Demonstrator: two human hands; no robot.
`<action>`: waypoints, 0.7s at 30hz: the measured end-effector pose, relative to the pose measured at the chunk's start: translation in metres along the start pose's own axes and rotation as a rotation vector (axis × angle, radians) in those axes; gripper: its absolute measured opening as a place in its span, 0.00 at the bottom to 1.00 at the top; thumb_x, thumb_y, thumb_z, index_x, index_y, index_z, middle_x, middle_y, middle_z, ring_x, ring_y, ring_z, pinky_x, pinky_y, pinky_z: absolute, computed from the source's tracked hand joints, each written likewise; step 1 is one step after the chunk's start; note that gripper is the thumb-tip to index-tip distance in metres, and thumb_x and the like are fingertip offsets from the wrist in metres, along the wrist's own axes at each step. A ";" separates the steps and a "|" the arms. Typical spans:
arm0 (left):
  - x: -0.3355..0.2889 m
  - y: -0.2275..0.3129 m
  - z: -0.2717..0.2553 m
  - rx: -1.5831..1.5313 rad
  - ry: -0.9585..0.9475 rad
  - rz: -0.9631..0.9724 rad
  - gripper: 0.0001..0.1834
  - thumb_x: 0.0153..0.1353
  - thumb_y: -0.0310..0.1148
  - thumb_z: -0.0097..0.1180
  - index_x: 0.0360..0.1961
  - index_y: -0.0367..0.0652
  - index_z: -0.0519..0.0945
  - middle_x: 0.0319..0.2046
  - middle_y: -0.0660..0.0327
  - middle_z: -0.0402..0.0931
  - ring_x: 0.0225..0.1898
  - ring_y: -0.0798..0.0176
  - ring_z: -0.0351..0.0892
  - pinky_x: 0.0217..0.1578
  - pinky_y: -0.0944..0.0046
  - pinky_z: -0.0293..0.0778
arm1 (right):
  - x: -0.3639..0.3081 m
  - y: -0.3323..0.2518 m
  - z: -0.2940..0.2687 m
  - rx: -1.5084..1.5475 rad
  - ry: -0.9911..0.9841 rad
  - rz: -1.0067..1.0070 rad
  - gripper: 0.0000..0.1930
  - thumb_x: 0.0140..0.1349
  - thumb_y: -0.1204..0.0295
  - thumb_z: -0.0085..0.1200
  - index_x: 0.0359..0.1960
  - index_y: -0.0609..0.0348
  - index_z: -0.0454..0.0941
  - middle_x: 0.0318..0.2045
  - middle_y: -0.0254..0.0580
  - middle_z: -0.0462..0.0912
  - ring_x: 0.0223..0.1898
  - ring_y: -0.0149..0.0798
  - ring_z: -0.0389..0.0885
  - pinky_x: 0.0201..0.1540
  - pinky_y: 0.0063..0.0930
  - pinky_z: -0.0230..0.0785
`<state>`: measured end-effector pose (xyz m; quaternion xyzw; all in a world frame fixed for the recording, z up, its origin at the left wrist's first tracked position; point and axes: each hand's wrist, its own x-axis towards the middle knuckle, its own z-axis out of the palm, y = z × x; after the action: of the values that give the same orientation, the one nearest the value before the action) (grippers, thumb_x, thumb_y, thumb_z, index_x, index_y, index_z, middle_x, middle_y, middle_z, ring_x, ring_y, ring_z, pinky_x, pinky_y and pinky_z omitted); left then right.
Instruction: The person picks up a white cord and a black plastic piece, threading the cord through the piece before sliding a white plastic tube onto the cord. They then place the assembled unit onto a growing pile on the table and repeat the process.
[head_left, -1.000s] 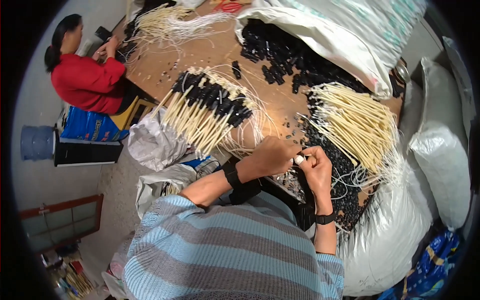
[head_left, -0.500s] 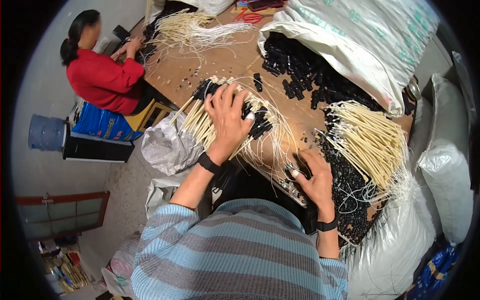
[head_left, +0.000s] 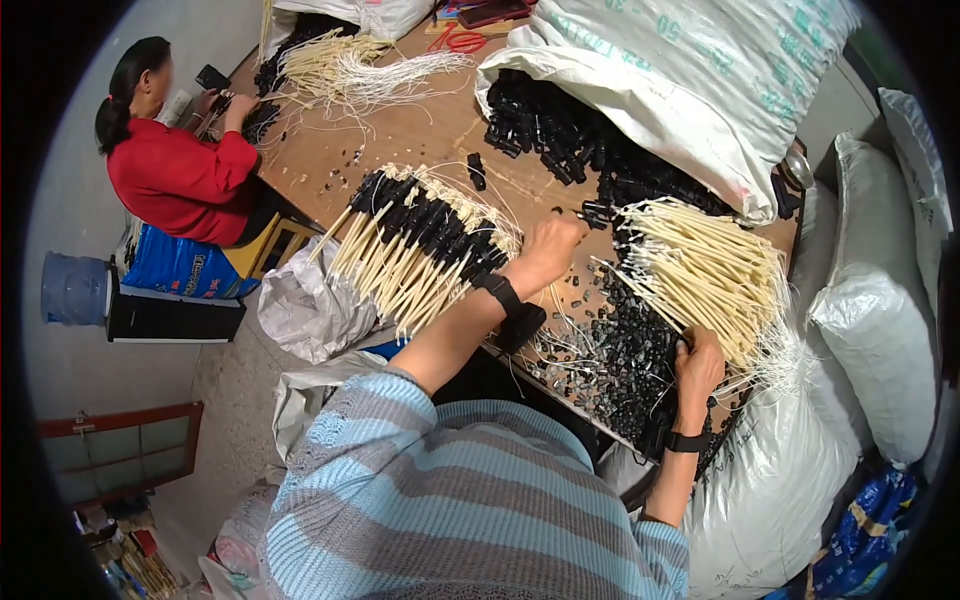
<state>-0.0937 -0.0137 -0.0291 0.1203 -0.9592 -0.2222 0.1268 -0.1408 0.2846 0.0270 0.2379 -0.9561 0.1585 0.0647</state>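
Note:
My left hand [head_left: 548, 250] reaches over the middle of the table, its fingers drawn together at a black plastic tube [head_left: 597, 213] beside the larger heap of black tubes [head_left: 560, 150]. Left of its wrist lies a row of cream-coloured rods with black tubes on them [head_left: 420, 235], knotted cord ends along the far side. My right hand [head_left: 700, 362] is curled at the near edge of a pile of plain cream rods [head_left: 705, 270] with white cord tails. Its fingertips are partly hidden, and what they grip cannot be made out. Small black pieces [head_left: 630, 360] lie beside that hand.
A large white woven sack [head_left: 670, 80] lies open at the far right. Across the table a person in red [head_left: 180, 170] works near another cord-tailed bundle [head_left: 340, 65]. Red scissors [head_left: 458, 40] rest at the back. Stuffed sacks [head_left: 870, 290] crowd the right side.
My left hand has left the row of tubed rods and moved right to the loose black tubes. My right hand has gone from the table's front edge rightward to the plain rods, its fingers now curled.

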 end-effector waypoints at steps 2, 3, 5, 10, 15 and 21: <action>-0.006 0.011 -0.007 0.001 -0.039 0.054 0.16 0.48 0.20 0.54 0.38 0.45 0.84 0.32 0.51 0.80 0.39 0.45 0.80 0.36 0.49 0.76 | 0.002 0.003 0.004 0.047 0.009 0.005 0.09 0.47 0.80 0.60 0.32 0.61 0.78 0.32 0.50 0.80 0.34 0.54 0.79 0.37 0.41 0.69; -0.004 0.010 -0.006 0.030 -0.053 0.054 0.18 0.47 0.21 0.54 0.39 0.47 0.85 0.29 0.52 0.81 0.38 0.46 0.80 0.36 0.49 0.75 | 0.003 0.002 0.007 0.041 0.029 -0.004 0.09 0.46 0.81 0.59 0.31 0.61 0.78 0.31 0.49 0.80 0.34 0.53 0.78 0.36 0.41 0.69; -0.007 0.008 -0.003 0.037 -0.078 0.035 0.18 0.46 0.20 0.55 0.39 0.47 0.85 0.30 0.53 0.81 0.37 0.45 0.80 0.35 0.50 0.75 | 0.004 0.004 0.009 0.038 0.086 -0.044 0.07 0.44 0.82 0.58 0.28 0.61 0.77 0.30 0.48 0.79 0.32 0.52 0.78 0.33 0.41 0.68; -0.022 0.009 -0.002 -0.067 -0.035 0.048 0.18 0.43 0.19 0.57 0.38 0.48 0.84 0.33 0.55 0.81 0.35 0.46 0.80 0.34 0.50 0.75 | 0.007 0.004 0.008 0.076 0.129 -0.089 0.06 0.45 0.82 0.59 0.24 0.60 0.74 0.26 0.48 0.76 0.31 0.52 0.76 0.33 0.41 0.67; -0.027 0.018 -0.016 -0.144 0.021 0.097 0.19 0.43 0.21 0.59 0.38 0.50 0.83 0.34 0.61 0.81 0.32 0.54 0.77 0.32 0.55 0.74 | 0.006 -0.020 -0.011 0.158 0.109 -0.256 0.06 0.53 0.77 0.59 0.33 0.57 0.76 0.23 0.47 0.76 0.26 0.49 0.77 0.29 0.39 0.67; -0.040 0.018 -0.035 -0.386 0.155 0.197 0.13 0.50 0.23 0.57 0.39 0.45 0.80 0.31 0.60 0.79 0.32 0.58 0.74 0.32 0.59 0.72 | -0.024 -0.041 -0.019 0.577 -0.038 -0.061 0.06 0.60 0.74 0.59 0.38 0.57 0.80 0.14 0.33 0.70 0.16 0.26 0.66 0.21 0.22 0.58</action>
<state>-0.0491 -0.0009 0.0022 0.0164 -0.8933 -0.3784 0.2418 -0.0993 0.2668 0.0518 0.2781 -0.8650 0.4173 -0.0190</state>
